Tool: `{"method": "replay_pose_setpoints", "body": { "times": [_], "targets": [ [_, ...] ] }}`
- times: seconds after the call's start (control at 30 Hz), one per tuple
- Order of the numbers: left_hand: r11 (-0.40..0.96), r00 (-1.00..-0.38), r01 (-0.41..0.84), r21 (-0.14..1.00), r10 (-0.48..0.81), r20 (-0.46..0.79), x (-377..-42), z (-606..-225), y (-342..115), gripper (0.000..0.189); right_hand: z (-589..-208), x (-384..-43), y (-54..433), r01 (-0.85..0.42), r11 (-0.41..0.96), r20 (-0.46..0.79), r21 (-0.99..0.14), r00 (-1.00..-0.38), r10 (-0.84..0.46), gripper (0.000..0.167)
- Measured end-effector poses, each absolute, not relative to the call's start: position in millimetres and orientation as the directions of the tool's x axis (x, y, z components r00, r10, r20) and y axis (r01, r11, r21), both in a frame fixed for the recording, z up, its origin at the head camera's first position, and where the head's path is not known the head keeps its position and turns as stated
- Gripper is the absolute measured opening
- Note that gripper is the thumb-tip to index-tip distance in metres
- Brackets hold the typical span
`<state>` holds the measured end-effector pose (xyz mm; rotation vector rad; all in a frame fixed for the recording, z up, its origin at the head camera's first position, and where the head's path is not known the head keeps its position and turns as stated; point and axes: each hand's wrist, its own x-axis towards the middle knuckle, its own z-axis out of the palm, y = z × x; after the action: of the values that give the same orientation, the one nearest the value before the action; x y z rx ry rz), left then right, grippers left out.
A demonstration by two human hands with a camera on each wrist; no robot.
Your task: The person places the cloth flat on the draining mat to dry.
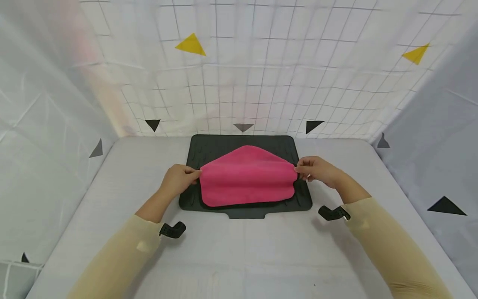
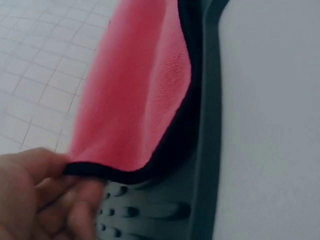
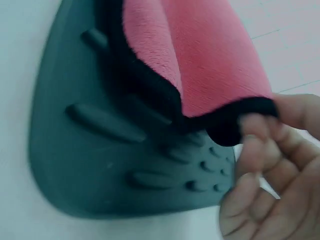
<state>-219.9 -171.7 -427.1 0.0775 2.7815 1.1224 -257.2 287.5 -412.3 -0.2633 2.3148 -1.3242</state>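
Note:
A pink cloth (image 1: 246, 178) with a dark edge is stretched between both hands above a dark ridged mat (image 1: 192, 199). My left hand (image 1: 178, 179) pinches the cloth's left corner between thumb and fingers. At the opposite side my right hand (image 1: 317, 169) pinches the right corner. In the left wrist view the cloth (image 2: 125, 95) hangs in a soft fold from the left hand (image 2: 45, 195). The right wrist view has the cloth (image 3: 215, 60) sagging above the mat's raised ribs (image 3: 105, 122), its corner in the right hand (image 3: 275, 165).
The mat lies on a white table (image 1: 246, 253) near its far edge, with a short tab toward me. White sheeting with grid lines (image 1: 239, 83) rises behind, and plain sheets (image 1: 48, 124) flank the sides. Black wrist mounts (image 1: 172, 230) stick out from both sleeves.

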Motion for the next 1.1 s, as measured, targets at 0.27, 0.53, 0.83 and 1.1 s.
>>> {"method": "replay_pose_setpoints", "body": {
  "times": [0.27, 0.53, 0.83, 1.1],
  "targets": [
    [0.729, -0.924, -0.066, 0.681, 0.213, -0.317, -224.8, -426.6, -174.2, 0.036, -417.8, -256.0, 291.3, 0.115, 0.645, -0.49, -0.755, -0.752, -0.44, 0.024],
    [0.586, -0.905, -0.271, 0.764, 0.115, -0.409, -238.6, -432.0, -163.6, 0.065, -413.4, -269.9, 285.4, 0.184, 0.675, -0.51, -0.714, -0.798, -0.321, 0.054],
    [0.547, -0.914, -0.336, 0.767, 0.006, -0.405, -253.6, -435.8, -144.9, 0.049, -426.1, -283.7, 270.8, 0.371, 0.569, -0.53, -0.733, -0.837, -0.138, 0.059],
    [0.316, -0.963, -0.262, 0.912, -0.022, -0.269, -258.6, -439.5, -148.9, 0.043, -426.4, -291.8, 264.6, 0.235, 0.451, -0.334, -0.861, -0.93, -0.153, 0.037]
  ]
}}
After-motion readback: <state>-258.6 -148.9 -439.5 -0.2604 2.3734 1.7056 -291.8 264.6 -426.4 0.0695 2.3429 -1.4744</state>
